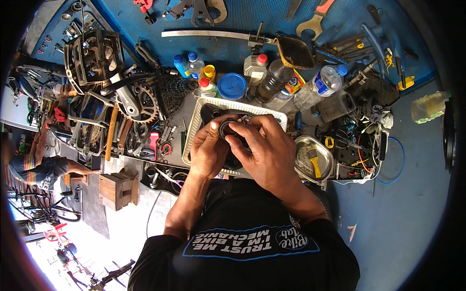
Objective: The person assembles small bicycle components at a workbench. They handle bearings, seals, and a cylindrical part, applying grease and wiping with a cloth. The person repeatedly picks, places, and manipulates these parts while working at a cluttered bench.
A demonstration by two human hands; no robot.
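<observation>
Over a white plastic basket (196,112), I hold a small black ring-shaped part (224,130) between both hands. My left hand (208,149) is closed on its left side, with the thumb up along the rim. The fingers of my right hand (268,151) are bent, and the tips pinch or press the ring's right side. Dark parts lie in the basket below, mostly hidden by my hands. What exactly the ring belongs to is too small to tell.
Right of the basket is a metal tray (302,144) with a yellow-handled brush (314,164). Bottles and a blue-lidded tub (232,86) line the back. A crankset (138,103) and pedals crowd the left; pliers (348,140) and cables lie right. A person (39,169) is at far left.
</observation>
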